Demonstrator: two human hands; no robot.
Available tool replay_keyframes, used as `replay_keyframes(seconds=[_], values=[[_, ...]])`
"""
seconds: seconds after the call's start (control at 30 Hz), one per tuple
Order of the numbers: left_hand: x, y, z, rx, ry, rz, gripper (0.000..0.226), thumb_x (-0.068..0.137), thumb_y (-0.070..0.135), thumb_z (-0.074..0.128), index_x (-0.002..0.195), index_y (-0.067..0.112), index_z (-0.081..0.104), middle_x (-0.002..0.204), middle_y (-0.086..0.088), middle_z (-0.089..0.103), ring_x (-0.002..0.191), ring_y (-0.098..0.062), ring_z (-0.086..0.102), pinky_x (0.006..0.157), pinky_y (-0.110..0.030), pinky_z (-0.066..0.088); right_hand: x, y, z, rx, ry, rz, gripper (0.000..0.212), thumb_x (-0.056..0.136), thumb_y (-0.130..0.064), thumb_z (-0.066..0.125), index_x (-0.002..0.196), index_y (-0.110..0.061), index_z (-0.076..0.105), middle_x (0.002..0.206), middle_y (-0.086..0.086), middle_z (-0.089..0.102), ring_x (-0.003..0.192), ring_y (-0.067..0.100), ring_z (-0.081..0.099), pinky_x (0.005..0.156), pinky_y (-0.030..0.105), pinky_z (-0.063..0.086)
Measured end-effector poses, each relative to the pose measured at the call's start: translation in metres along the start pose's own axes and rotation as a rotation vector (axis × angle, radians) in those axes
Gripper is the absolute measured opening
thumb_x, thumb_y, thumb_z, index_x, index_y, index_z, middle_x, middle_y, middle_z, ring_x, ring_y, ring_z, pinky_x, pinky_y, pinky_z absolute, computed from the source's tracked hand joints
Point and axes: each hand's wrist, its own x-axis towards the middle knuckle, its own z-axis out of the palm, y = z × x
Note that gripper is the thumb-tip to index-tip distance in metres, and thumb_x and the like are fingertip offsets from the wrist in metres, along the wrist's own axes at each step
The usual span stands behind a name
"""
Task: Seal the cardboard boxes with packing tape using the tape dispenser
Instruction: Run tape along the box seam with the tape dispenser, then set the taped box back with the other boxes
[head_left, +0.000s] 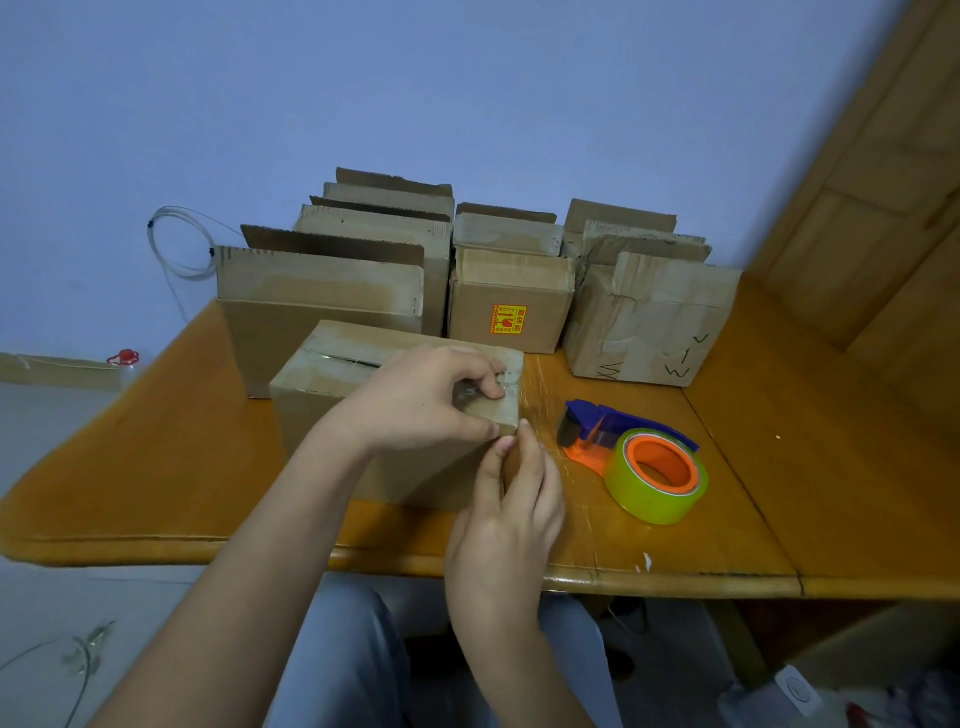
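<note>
1. A small box (332, 364) sits at the front of the wooden table (727, 519), right under both hands.
2. The left hand (421, 400) lies over the top of the small box at its right end. Its fingers (480, 379) are bent and close together, and they grip the top right corner with the thumb pressed on the near edge.
3. The right hand (511, 504) comes up from below. Its fingers are close together and point up. The thumb is on the front of the box and the fingers are on its right side, so they pinch the near right corner.
4. The tips of the two hands almost meet at that corner.
5. The tape dispenser (592, 431) is blue and orange. It lies on the table just to the right of the small box, and no hand touches it. A yellow-green roll of tape (634, 493) sits on its orange wheel.
6. More boxes stand in rows at the back of the table, some with flaps up.
7. The middle box (478, 322) has an orange and yellow label (510, 319) with red signs on it. The signs are too small to read.
8. The right box (649, 312) has black pen marks (678, 371) that look like a W and a V.
</note>
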Motion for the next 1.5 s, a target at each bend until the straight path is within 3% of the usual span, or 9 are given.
replay_keyframes(seconds=[0.1,0.23,0.37,0.5,0.63,0.73,0.8,1.2,1.5], values=[[-0.001,0.0,0.001,0.005,0.015,-0.002,0.033,0.075,0.03,0.078,0.106,0.02,0.07,0.135,0.008,0.057,0.12,-0.007,0.051,0.099,-0.034,0.046,-0.007,0.003,-0.004,-0.045,-0.093,-0.092,0.063,0.06,-0.006,0.073,0.121,-0.013,0.062,0.148,0.022,0.034,0.129,0.034,0.034,0.097,0.062,0.038],[0.001,0.0,0.0,-0.006,-0.011,0.005,0.033,0.078,0.031,0.075,0.108,0.02,0.068,0.134,0.006,0.057,0.118,-0.009,0.053,0.099,-0.035,0.047,0.017,0.019,-0.027,0.324,0.059,-0.043,0.04,0.077,-0.016,0.041,0.104,-0.017,0.071,0.135,0.007,0.055,0.127,0.021,0.038,0.098,0.065,0.036],[-0.001,0.0,-0.019,-0.191,-0.034,-0.026,0.036,0.078,0.038,0.059,0.109,0.021,0.065,0.135,0.008,0.053,0.12,-0.003,0.048,0.101,-0.025,0.042,0.062,0.026,-0.048,0.575,0.132,-0.021,0.034,0.085,-0.025,0.041,0.098,-0.015,0.071,0.123,-0.006,0.059,0.118,0.018,0.049,0.098,0.05,0.043],[-0.004,-0.013,-0.05,0.008,-0.008,-0.043,0.056,0.076,0.057,0.053,0.118,0.022,0.063,0.143,0.007,0.048,0.126,-0.007,0.045,0.099,-0.024,0.036,0.103,0.021,-0.057,0.589,-0.264,-0.173,0.064,0.084,-0.054,0.039,0.139,-0.022,0.046,0.144,-0.014,0.039,0.137,0.009,0.029,0.112,0.022,0.023],[-0.02,-0.038,-0.071,0.214,-0.154,-0.125,0.105,0.056,0.092,0.037,0.144,0.035,0.04,0.157,0.014,0.02,0.144,-0.009,0.019,0.116,-0.038,0.021,0.127,0.018,-0.051,0.177,-0.688,-0.409,0.092,0.083,-0.072,0.042,0.152,-0.03,-0.001,0.16,-0.009,-0.008,0.146,0.011,-0.01,0.12,0.04,0.005],[-0.03,-0.053,-0.068,0.382,-0.312,-0.146,0.116,0.049,0.101,0.021,0.15,0.045,0.01,0.159,0.017,-0.003,0.145,-0.005,-0.011,0.117,-0.045,-0.008,0.132,0.017,-0.043,-0.017,-0.854,-0.487,0.103,0.078,-0.076,0.045,0.15,-0.031,-0.013,0.157,-0.004,-0.023,0.143,0.02,-0.022,0.118,0.052,-0.002],[-0.032,-0.06,-0.061,0.458,-0.347,-0.145,0.121,0.045,0.104,0.013,0.15,0.045,-0.002,0.158,0.017,-0.01,0.14,-0.002,-0.019,0.115,-0.045,-0.012,0.133,0.018,-0.039,-0.043,-0.871,-0.495,0.105,0.077,-0.075,0.048,0.15,-0.03,-0.013,0.157,-0.003,-0.022,0.144,0.021,-0.021,0.117,0.052,-0.002],[-0.036,-0.065,-0.046,0.55,-0.232,-0.132,0.106,0.043,0.103,-0.001,0.137,0.055,-0.011,0.151,0.02,-0.014,0.146,-0.009,-0.01,0.119,-0.04,0.003,0.13,0.016,-0.038,0.004,-0.818,-0.509,0.094,0.086,-0.059,0.055,0.153,-0.024,0.0,0.16,-0.002,-0.008,0.146,0.021,-0.01,0.116,0.041,0.014],[-0.043,-0.039,-0.039,0.539,-0.133,-0.087,0.107,0.054,0.097,0.0,0.147,0.046,0.015,0.158,0.018,0.013,0.147,-0.01,0.012,0.116,-0.039,0.023,0.143,0.032,-0.06,0.002,-0.803,-0.591,0.08,0.089,-0.054,0.054,0.152,-0.023,0.015,0.159,-0.003,0.013,0.145,0.018,0.006,0.113,0.039,0.025]])
